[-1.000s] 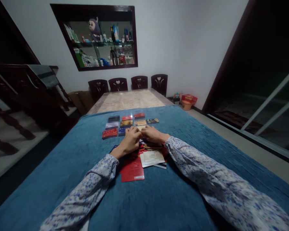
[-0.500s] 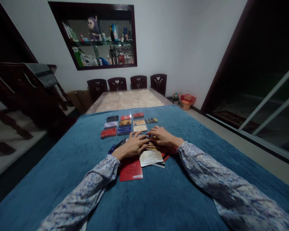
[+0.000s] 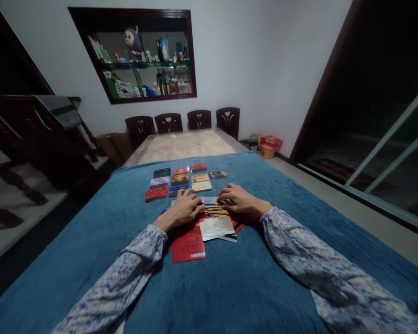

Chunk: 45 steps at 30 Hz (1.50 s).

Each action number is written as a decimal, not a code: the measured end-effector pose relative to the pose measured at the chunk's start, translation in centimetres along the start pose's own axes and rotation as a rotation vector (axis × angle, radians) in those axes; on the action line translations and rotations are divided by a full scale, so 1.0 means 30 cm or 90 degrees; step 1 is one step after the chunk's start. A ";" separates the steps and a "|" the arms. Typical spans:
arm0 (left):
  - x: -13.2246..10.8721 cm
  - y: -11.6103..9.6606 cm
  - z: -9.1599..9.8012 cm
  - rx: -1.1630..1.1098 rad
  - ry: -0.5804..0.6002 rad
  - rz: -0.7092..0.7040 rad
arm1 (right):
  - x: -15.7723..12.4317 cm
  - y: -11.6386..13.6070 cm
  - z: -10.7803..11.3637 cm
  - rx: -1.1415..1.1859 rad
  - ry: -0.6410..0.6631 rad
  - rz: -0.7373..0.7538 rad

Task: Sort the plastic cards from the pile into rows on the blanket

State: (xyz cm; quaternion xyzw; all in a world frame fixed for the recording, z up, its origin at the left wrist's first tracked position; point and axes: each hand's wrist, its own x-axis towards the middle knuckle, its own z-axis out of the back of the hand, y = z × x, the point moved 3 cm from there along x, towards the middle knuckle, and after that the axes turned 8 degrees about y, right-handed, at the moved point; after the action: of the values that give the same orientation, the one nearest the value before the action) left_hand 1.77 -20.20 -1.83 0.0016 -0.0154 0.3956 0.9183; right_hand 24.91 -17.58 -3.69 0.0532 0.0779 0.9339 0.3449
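Observation:
A loose, overlapping pile of cards lies in front of me, with a red card (image 3: 188, 246), a cream card (image 3: 218, 227) and yellow-and-black cards (image 3: 216, 211) showing. My left hand (image 3: 183, 209) rests on the pile's left part, fingers spread and touching the cards. At the right side, my right hand (image 3: 243, 202) lies with bent, slightly parted fingers on the cards' edges. Both palms hide some of the pile. Beyond the hands, neat stacks stand in rows, among them a red stack (image 3: 156, 193), a blue stack (image 3: 179, 189) and a cream stack (image 3: 201, 186).
A blue cloth (image 3: 101, 232) covers the near part of the table, and the bare marble tabletop (image 3: 184, 144) shows past it. Dark chairs (image 3: 199, 119) line the far end. A black-and-yellow card stack (image 3: 218, 175) sits at the rows' right end.
My hands have drawn apart, the left one moving left and the right one slightly right. More of the yellow-and-black and pale cards between them now shows.

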 end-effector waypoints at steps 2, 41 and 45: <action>0.001 0.000 0.003 0.009 -0.006 0.001 | -0.003 0.001 0.001 0.009 -0.008 0.002; 0.050 -0.141 -0.035 0.051 -0.038 -0.046 | -0.039 0.050 0.027 -0.045 0.012 -0.041; 0.052 -0.145 -0.036 0.026 -0.045 -0.044 | -0.044 0.044 0.029 -0.034 0.006 -0.037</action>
State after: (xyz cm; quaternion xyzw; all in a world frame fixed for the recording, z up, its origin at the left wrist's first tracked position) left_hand 6.04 -22.04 -2.83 0.0351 -0.0398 0.3634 0.9301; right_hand 25.19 -19.33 -2.67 0.0372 0.0564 0.9254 0.3730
